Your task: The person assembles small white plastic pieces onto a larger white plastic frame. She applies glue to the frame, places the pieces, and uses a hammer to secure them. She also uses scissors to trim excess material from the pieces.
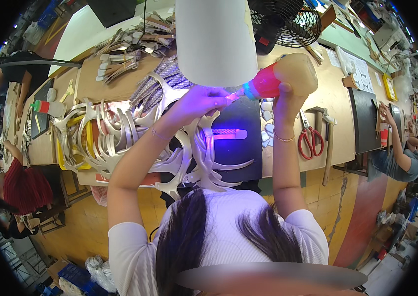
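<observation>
Holding the bottle (268, 80) in your right hand (289, 98), its fingers wrapped around the side, you had the nozzle (243, 91) aimed at the small piece (232, 97) pinched in your left hand (208, 103). The piece was over the black mat (241, 112), in front of your chest; nozzle and piece met or nearly met, though purple glare made contact hard to confirm. I judged this piece to be partway through its turn with the bottle, neither let go nor set down. One strip (226, 133) with a pale end lay on the mat, below your hands. Much seemed left: patterned strips (152, 84) were bundled beyond your left forearm, and pale curved frames (120, 129) crowded the left side, some about a yellow tray (89, 137).

The tan desk (337, 98) carried the mat, pale tabs (267, 126) along its right edge, then red-handled scissors (311, 143) and a hammer (329, 148). A white cylinder (216, 44) stood over the far end, a black fan (293, 27) to its right. Co-workers (400, 163) were at both sides, above a yellow floor (312, 204) with a red band.
</observation>
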A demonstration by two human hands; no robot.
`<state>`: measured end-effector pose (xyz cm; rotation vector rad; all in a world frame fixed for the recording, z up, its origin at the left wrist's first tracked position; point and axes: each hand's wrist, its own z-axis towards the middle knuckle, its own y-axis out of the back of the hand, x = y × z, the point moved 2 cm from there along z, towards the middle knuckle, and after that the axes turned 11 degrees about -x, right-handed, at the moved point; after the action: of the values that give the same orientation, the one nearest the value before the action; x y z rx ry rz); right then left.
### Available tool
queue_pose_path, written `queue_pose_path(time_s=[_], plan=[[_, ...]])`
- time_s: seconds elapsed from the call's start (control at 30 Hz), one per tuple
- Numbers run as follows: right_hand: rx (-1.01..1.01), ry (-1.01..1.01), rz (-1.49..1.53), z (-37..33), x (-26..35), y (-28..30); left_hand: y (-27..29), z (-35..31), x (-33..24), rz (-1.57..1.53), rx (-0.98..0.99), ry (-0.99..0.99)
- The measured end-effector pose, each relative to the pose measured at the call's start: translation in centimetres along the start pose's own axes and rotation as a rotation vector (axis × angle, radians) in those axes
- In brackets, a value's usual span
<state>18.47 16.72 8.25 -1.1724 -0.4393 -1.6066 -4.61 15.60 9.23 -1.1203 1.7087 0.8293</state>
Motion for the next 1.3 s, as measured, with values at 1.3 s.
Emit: queue_pose_path(time_s=[1.3], plan=[[-0.081,-0.015,0.183,-0.8,1.2,-0.8,0.6,-2.3,-0.5,-0.151,-0.013,0.01]])
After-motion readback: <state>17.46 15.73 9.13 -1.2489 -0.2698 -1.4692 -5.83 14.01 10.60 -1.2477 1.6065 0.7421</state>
